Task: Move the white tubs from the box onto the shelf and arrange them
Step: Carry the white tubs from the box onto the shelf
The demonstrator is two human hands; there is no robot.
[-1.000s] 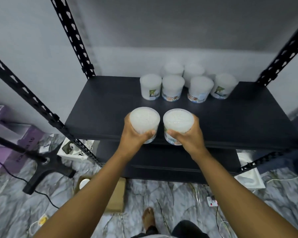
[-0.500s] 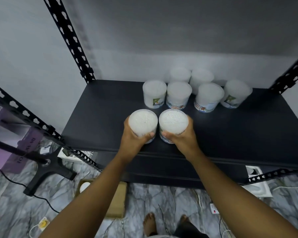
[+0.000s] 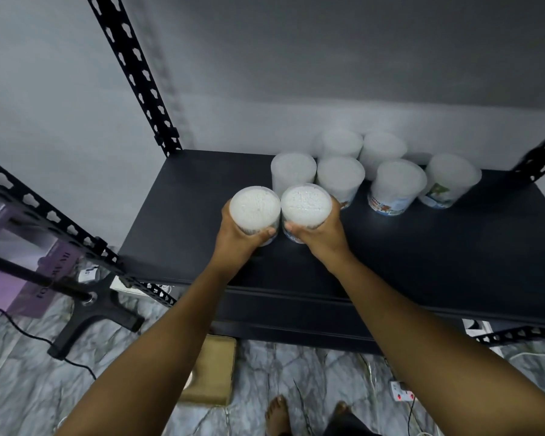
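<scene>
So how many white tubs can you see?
8: one in the left hand, one in the right hand, six standing on the shelf behind them. More could be hidden behind those.

I see open dark shelf (image 3: 183, 215) surface to the left of my left hand (image 3: 238, 239), reaching to the slotted rear upright (image 3: 139, 80). More bare shelf lies to the right of my right hand (image 3: 320, 236) and along the front edge. Directly behind the two tubs I hold (image 3: 255, 206) (image 3: 306, 204), side by side and touching, six standing tubs (image 3: 397, 180) block the way toward the wall, clustered at the back centre and right. The nearest of them (image 3: 291, 168) sits just behind the held pair. A slotted front rail (image 3: 60, 221) slants across the left approach
</scene>
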